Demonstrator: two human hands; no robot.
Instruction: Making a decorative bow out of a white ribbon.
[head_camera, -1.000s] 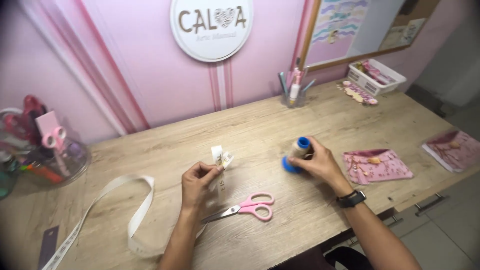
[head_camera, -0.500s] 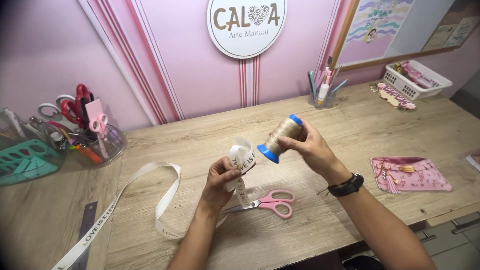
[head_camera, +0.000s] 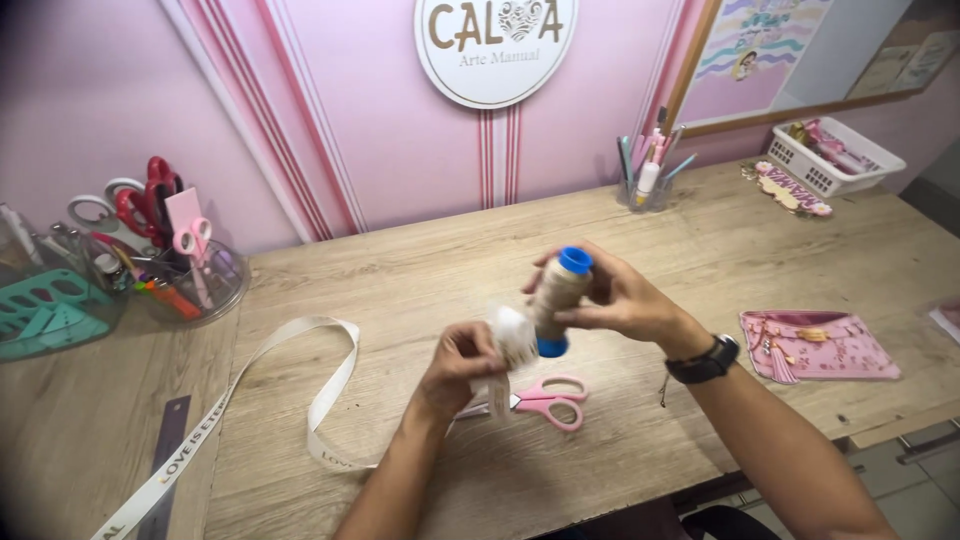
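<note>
Your right hand grips a spool of beige thread with blue ends, held upright above the wooden desk. Your left hand pinches a small folded white ribbon piece just beside the spool's base. It looks like you're about to draw thread for the ribbon, which calls for finding the loose end. Pink scissors lie below; a long cream ribbon curls to your left.

A beige thread spool with blue ends is showing at centre, beside a white folded ribbon piece. Pink-handled scissors are lying near on the pale woodgrain table. A cream ribbon is trailing left. A pink pouch is lying right. The far wall is showing pink with white stripes.
</note>
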